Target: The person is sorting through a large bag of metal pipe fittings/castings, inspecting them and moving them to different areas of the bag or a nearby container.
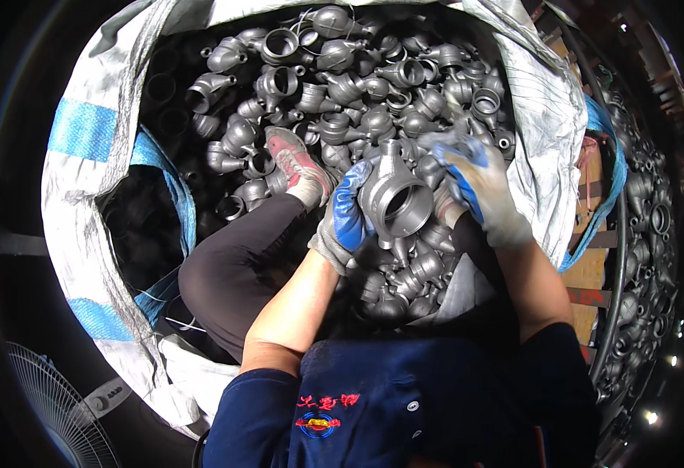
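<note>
My left hand [346, 217], in a blue-and-grey work glove, is closed on the side of a grey metal casting [381, 191]. This casting has a round, hollow body with a wide ring opening facing up toward me and a narrow neck pointing away. To the right of it is my right hand [488, 187], gloved in the same way. Motion smears its fingers, so whether they hold anything cannot be made out. Beneath and beyond both hands lies a heap of similar grey castings [342, 90], tumbled at all angles.
A large white woven sack [84, 199] with blue straps [174, 183] surrounds the heap. My shoe [295, 160] rests among the castings. More castings [642, 234] are piled beyond a dark rail at the right. A fan [53, 405] stands at the lower left.
</note>
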### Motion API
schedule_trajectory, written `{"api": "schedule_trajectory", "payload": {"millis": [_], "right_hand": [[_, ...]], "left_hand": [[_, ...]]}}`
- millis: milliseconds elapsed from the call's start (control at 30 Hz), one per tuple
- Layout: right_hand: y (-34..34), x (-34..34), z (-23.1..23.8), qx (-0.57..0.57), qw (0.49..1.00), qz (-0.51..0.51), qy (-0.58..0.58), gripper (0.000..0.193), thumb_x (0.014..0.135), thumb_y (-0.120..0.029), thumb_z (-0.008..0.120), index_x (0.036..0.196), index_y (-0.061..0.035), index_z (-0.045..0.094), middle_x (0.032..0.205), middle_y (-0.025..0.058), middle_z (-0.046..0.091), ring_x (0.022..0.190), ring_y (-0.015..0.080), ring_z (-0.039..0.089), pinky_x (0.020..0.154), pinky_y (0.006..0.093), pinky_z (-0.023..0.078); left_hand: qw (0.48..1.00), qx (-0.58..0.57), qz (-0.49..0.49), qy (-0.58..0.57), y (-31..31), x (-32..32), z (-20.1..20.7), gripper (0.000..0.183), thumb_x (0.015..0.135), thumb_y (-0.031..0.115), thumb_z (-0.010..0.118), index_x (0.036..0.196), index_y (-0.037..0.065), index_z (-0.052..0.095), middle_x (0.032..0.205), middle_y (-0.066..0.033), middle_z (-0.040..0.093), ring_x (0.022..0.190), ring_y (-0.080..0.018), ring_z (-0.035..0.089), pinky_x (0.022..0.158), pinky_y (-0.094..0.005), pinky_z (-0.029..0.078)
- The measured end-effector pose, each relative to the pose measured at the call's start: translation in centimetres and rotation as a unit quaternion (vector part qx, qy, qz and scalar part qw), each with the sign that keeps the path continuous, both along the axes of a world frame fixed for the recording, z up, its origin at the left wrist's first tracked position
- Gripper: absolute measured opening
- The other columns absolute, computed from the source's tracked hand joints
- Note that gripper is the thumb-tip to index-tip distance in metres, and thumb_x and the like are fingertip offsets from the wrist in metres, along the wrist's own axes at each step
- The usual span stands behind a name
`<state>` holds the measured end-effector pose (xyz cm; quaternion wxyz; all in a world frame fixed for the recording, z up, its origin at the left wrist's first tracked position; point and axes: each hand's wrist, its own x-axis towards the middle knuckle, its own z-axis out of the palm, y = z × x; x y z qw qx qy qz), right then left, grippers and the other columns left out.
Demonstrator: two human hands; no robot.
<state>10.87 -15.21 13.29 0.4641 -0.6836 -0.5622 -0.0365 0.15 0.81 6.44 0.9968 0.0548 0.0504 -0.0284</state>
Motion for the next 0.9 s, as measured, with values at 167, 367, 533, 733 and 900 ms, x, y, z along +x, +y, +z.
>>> {"api": "schedule_trajectory", "payload": {"millis": [167,367,533,733,900], "right_hand": [[-2.3,-4.4,-2.3,-0.01,0.809,-0.179,0.56,0.028,0.086,-0.014,0.06,0.112,-0.0042,0.058,0.061,-0.0037,0.051,0.048,0.0022,0.046,0.04,0.0165,0.031],[-1.6,-10.4,-2.8,0.005,0.747,-0.164,0.645,0.035,0.084,-0.004,0.057,0.119,0.001,0.054,0.078,-0.001,0.059,0.065,0.0037,0.054,0.06,0.0177,0.044],[-1.2,-10.1,-1.9,0.05,0.737,-0.114,0.664,0.033,0.085,-0.002,0.059,0.118,-0.0003,0.055,0.086,0.0004,0.062,0.066,0.0028,0.055,0.058,0.0175,0.045],[-1.4,-10.7,-2.6,0.06,0.683,-0.137,0.715,0.031,0.083,0.0,0.061,0.113,-0.0018,0.056,0.088,0.0035,0.063,0.067,0.0047,0.057,0.056,0.0182,0.046],[-1.9,-9.8,-4.6,0.107,0.714,-0.142,0.677,0.035,0.078,0.006,0.062,0.112,-0.0008,0.054,0.096,0.0063,0.061,0.075,0.0093,0.059,0.065,0.0223,0.05]], "left_hand": [[0.997,-0.052,0.03,-0.038,1.2,0.0,-1.5,0.044,0.093,0.028,0.046,0.126,0.0,0.045,0.121,-0.0176,0.054,0.11,-0.0282,0.055,0.097,-0.0429,0.044],[0.995,-0.069,0.071,0.016,0.8,0.9,-1.4,0.051,0.09,0.042,0.047,0.122,0.002,0.05,0.12,-0.0178,0.056,0.108,-0.0311,0.056,0.095,-0.0466,0.044],[0.991,-0.097,0.088,-0.036,1.3,1.1,-2.8,0.041,0.093,0.028,0.046,0.123,0.0,0.048,0.122,-0.0161,0.054,0.113,-0.0298,0.052,0.101,-0.0458,0.04],[0.983,-0.119,0.038,-0.136,2.2,0.7,-2.8,0.045,0.085,0.015,0.049,0.126,-0.004,0.044,0.127,-0.0209,0.049,0.117,-0.0331,0.049,0.103,-0.0475,0.037],[0.996,0.063,0.059,-0.037,2.2,0.4,-1.6,0.051,0.081,0.0,0.047,0.131,-0.003,0.038,0.126,-0.017,0.051,0.114,-0.0285,0.052,0.099,-0.0389,0.043]]}}
